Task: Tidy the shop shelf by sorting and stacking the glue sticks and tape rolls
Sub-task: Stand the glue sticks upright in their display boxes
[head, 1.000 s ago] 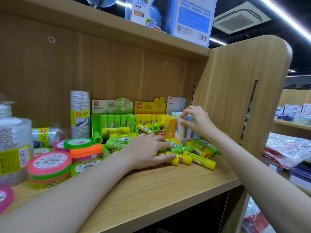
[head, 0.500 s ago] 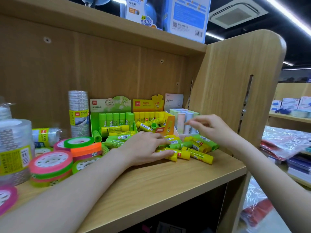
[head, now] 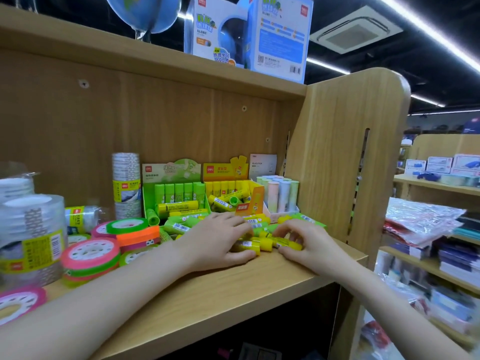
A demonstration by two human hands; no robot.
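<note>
Loose yellow glue sticks [head: 270,242] and green glue sticks [head: 179,226] lie in a heap on the wooden shelf [head: 233,289]. My left hand [head: 218,242] lies over the heap's left side, its fingers curled round yellow sticks. My right hand [head: 306,242] is at the heap's right side, thumb and fingers pinching a yellow stick. Behind stand a green display box [head: 174,188] and a yellow display box [head: 228,188] with upright sticks. Coloured tape rolls [head: 91,258] are stacked at the left.
Clear tape stacks [head: 31,229] and a tall clear roll column [head: 126,183] stand at the left. Pastel glue sticks [head: 280,193] fill a white box at the back right. The shelf's side panel [head: 345,157] closes the right end. Globe boxes [head: 246,32] sit on the shelf above.
My right hand has come down from the pastel sticks at the back right to the loose yellow sticks at the front. My left hand has stayed on the heap.
</note>
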